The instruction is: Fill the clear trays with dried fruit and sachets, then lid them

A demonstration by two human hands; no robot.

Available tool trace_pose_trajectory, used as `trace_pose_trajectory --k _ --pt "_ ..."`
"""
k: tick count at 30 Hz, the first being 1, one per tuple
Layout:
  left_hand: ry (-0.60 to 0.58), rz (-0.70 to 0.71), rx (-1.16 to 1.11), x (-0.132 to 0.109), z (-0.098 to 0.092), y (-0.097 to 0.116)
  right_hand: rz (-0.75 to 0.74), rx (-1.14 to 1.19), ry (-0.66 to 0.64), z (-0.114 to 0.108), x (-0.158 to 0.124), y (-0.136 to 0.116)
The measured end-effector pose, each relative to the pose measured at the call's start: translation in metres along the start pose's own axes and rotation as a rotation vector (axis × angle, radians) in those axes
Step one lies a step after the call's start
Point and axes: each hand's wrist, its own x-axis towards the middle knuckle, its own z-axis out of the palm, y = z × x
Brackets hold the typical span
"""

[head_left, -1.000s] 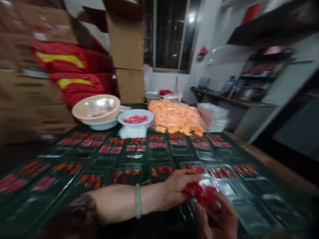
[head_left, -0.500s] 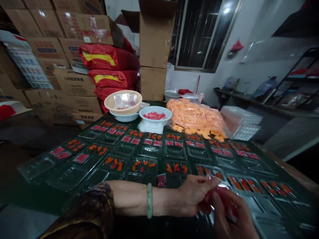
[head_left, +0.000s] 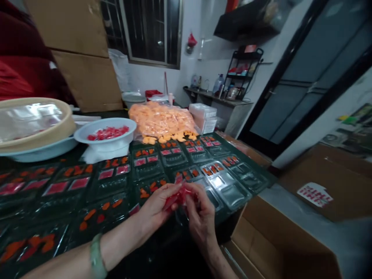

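My left hand, with a green bangle on the wrist, is closed around small red plastic packets. Meeting it at the fingertips, my right hand pinches the same red packets. Both hands hover over the near side of the dark green table, in front of the clear plastic trays. Orange pieces lie in the trays' far compartments, and several trays farther back also hold pairs of red packets. Close by my left hand, a single red packet rests at a tray. Fingers partly hide what I hold.
A white bowl of red packets stands at the back left beside a cream basin. Behind the trays lies a big bag of orange pieces. An open cardboard box sits below the table's right edge.
The view has swung to the right, bringing the door and the open cardboard box into sight. Both hands stay together on the red packets.
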Motion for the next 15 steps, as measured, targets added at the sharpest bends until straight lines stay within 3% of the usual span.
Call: trace_pose_trajectory --k 5,9,15 --pt "0.04 0.071 0.113 0.01 0.001 0.0 0.25 0.114 0.196 -0.003 0.002 0.012" --pt "0.039 0.081 0.205 0.016 0.001 0.003 0.346 0.205 0.191 -0.011 0.009 0.014" --pt "-0.038 -0.096 0.412 0.012 0.003 0.01 0.386 0.19 0.144 -0.021 0.021 0.002"
